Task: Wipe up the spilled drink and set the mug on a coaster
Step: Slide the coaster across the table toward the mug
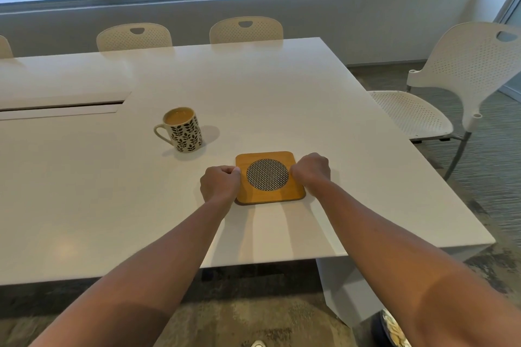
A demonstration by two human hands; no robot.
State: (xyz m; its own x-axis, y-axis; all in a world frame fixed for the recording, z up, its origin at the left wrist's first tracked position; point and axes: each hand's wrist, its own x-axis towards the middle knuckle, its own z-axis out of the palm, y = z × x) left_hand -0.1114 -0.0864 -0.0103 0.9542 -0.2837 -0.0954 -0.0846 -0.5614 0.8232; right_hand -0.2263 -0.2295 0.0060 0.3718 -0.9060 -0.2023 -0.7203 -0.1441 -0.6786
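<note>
The fingers of the left hand (220,182) are curling inward and pinching the left edge of the coaster (269,177), while the fingers of the right hand (311,171) are curling over its right edge in the same way. Both sets of knuckles are facing up, so the fingertips themselves are hiding under the hands; how deep the grip goes cannot be told.

Gripping both sides at once is probably a way of squaring the coaster and keeping it flat on the table (282,87), near the front edge and straight ahead of the person, where a mug can be set down easily. The coaster is a rounded wooden square with a round woven patch in its middle, so it is showing no real long axis; its sides are running slightly askew to the table edge, turning a little clockwise.

The mug (183,129) is standing upright on the bare table, well apart from the coaster, behind it and to the left. Its long axis is running vertically, its mouth is opening upward with a pale brown drink near the rim, and its handle is pointing left. No spill or cloth is showing on the table, so the wiping looks done and moving the mug seems to be the step remaining.

Pale perforated chairs (439,87) are standing around the table.
</note>
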